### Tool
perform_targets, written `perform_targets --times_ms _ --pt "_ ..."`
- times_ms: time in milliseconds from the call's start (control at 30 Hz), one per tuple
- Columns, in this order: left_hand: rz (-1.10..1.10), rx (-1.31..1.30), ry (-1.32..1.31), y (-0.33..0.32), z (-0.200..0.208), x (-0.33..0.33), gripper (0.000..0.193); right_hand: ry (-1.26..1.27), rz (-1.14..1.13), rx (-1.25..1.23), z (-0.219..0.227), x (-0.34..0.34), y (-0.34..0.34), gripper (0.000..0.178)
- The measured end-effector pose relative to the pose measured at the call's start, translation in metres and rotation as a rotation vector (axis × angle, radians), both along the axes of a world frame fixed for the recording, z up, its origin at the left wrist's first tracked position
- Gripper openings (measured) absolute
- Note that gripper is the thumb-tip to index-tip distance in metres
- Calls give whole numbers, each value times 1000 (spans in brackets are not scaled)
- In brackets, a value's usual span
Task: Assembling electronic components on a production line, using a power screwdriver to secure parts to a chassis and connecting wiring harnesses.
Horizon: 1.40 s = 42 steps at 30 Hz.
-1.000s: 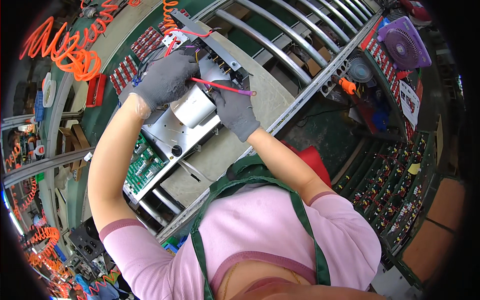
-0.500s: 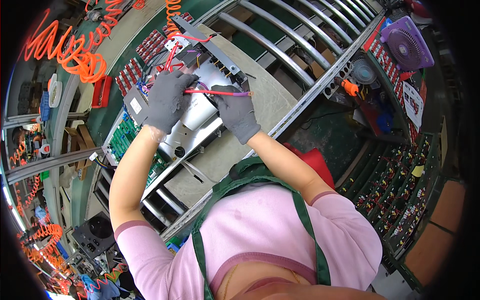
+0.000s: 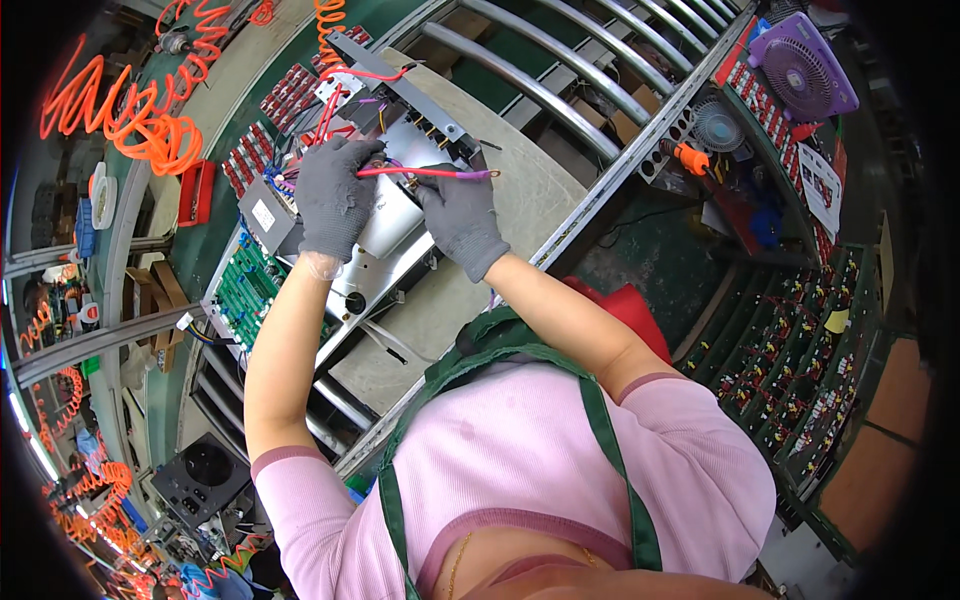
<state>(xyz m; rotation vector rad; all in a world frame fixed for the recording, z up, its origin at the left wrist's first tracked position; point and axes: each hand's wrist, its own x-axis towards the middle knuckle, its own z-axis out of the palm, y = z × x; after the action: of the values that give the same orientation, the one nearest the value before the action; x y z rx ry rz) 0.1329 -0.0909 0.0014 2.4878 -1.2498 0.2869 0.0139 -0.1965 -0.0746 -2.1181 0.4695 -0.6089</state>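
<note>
A metal-cased electrical unit (image 3: 405, 262) lies open on the bench, with a silver-white cylinder (image 3: 391, 221) in its middle. My left hand (image 3: 338, 198), in a grey glove, is closed beside that cylinder, and a red cable (image 3: 405, 171) comes out at its fingers. The cable runs right to a purple sleeve and a ring terminal at its end. Across the cylinder, my right hand (image 3: 463, 220), also gloved, is curled in under the cable; its fingertips are hidden. More red wires (image 3: 325, 115) rise from the unit beyond my left hand.
A green circuit board (image 3: 247, 287) sits at the unit's left end. Steel rollers (image 3: 530, 75) extend beyond the bench at upper right. Coiled orange air hoses (image 3: 150, 135) hang at upper left. A purple fan (image 3: 803, 68) stands far right, above racks of small parts (image 3: 790, 370).
The view has shifted slightly. My right hand has moved a little up and left against the cylinder. The red cable still crosses above it, and my left hand stays by the cylinder.
</note>
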Motion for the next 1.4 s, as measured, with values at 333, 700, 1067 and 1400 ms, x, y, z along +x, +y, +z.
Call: perform_targets --times_ms 333,700,1067,1400 --pt "61 -88 98 -1 2 -4 19 -118 21 -179 4 -8 -1 24" --pt "71 -118 69 -2 -4 -2 16 -8 -187 476 7 8 11 29" --pt "83 -87 66 -5 -1 -2 17 84 -104 714 -11 14 6 32" --pt "79 -80 71 -3 -2 -1 18 137 -61 713 2 11 1 29"
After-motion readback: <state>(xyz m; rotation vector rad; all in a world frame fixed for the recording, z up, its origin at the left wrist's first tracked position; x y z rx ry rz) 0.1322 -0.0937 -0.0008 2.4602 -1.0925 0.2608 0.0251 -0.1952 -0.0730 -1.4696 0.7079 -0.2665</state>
